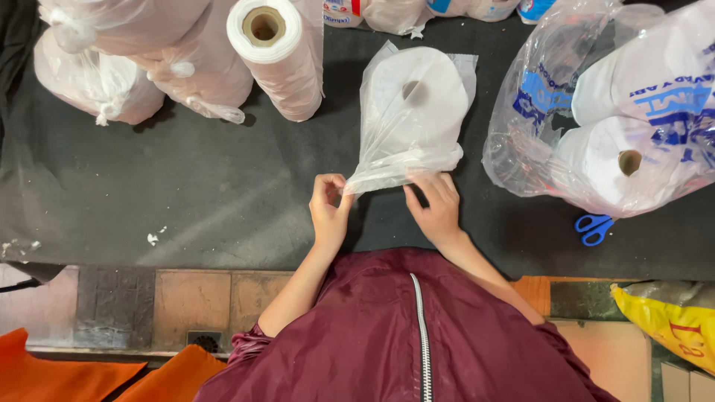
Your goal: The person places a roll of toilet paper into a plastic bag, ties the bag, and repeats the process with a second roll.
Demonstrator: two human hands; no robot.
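Observation:
A white paper roll (417, 100) lies inside a thin clear plastic bag (387, 160) on the dark table (186, 186), right in front of me. My left hand (329, 208) pinches the gathered mouth of the bag at its near left end. My right hand (433, 205) rests on the bag's near right edge, fingers pressing the plastic down beside the roll.
Several bagged white rolls (134, 67) lie at the far left, with a roll of clear bags (275, 52) beside them. A large printed bag of rolls (618, 112) sits at the right. Blue scissors (593, 227) lie under it. A yellow sack (670, 316) lies on the floor at the right.

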